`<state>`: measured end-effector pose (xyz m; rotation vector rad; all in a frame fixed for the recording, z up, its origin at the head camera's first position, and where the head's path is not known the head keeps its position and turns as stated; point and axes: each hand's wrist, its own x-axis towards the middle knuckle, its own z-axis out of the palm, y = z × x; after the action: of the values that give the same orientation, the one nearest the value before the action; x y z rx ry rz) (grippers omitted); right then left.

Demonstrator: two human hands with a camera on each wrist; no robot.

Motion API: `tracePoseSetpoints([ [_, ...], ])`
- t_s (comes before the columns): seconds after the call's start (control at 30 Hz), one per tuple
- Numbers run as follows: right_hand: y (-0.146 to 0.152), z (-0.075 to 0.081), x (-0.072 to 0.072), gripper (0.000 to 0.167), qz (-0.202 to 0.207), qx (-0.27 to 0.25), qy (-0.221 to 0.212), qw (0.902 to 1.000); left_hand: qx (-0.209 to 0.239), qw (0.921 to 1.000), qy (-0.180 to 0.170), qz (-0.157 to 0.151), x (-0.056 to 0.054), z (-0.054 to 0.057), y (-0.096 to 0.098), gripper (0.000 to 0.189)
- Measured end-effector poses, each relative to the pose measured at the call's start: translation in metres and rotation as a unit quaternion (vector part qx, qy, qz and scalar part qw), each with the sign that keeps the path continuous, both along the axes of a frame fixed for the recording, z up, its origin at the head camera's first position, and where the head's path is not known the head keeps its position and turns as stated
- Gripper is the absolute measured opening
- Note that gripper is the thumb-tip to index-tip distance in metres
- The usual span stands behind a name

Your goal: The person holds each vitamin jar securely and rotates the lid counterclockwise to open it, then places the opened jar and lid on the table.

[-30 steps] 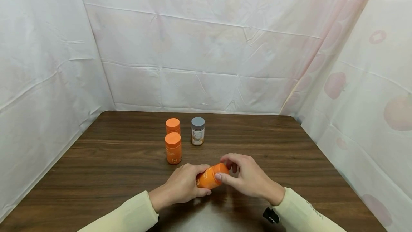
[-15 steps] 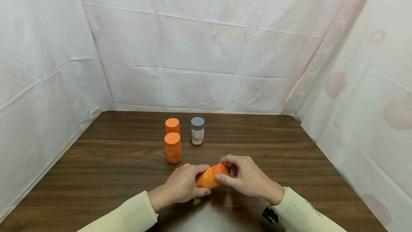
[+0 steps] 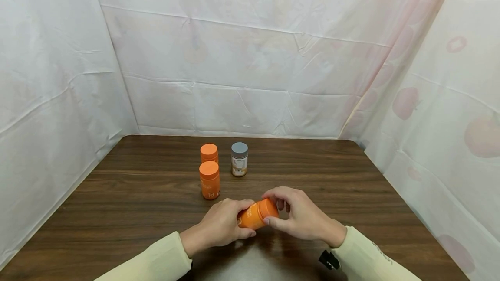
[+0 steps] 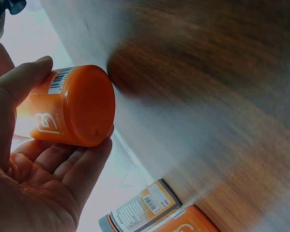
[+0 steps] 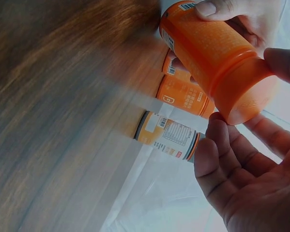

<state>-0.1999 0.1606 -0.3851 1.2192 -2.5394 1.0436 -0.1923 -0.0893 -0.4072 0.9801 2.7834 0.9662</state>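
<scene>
An orange pill bottle (image 3: 250, 216) lies tilted in the air just above the table, its cap end pointing right. My left hand (image 3: 223, 223) holds it round the body, thumb on the near side and fingers on the far side. In the left wrist view the bottle's round base (image 4: 91, 105) faces the camera. My right hand (image 3: 300, 214) pinches the orange cap (image 3: 268, 208) between thumb and fingers. The right wrist view shows the cap (image 5: 245, 89) seated on the bottle, with the thumb and fingertips at its edge.
Two more orange bottles stand upright beyond my left hand, the front one (image 3: 210, 181) partly hiding the rear one (image 3: 209, 151). To their right stands a grey-capped bottle (image 3: 239, 160). White printed curtains (image 3: 242, 55) surround the brown wooden table (image 3: 140, 185).
My right hand's fingertips have shifted round the cap: the forefinger reaches farther left over it, and the thumb sits slightly lower right. The left hand and bottle stay nearly still.
</scene>
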Motion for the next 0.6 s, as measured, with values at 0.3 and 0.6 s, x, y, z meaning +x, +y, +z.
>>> tracePoseSetpoints([
  [0.3,0.0022,0.0016,-0.0003,0.047,0.027,-0.005,0.025,0.9993,-0.003,1.0000,0.006,-0.001,-0.0006,-0.0013,-0.0002,0.045],
  [0.6,0.0015,0.0009,-0.0023,0.056,0.051,-0.012,0.038,0.9979,-0.001,1.0000,0.002,-0.003,-0.0010,-0.0018,-0.0006,0.047],
])
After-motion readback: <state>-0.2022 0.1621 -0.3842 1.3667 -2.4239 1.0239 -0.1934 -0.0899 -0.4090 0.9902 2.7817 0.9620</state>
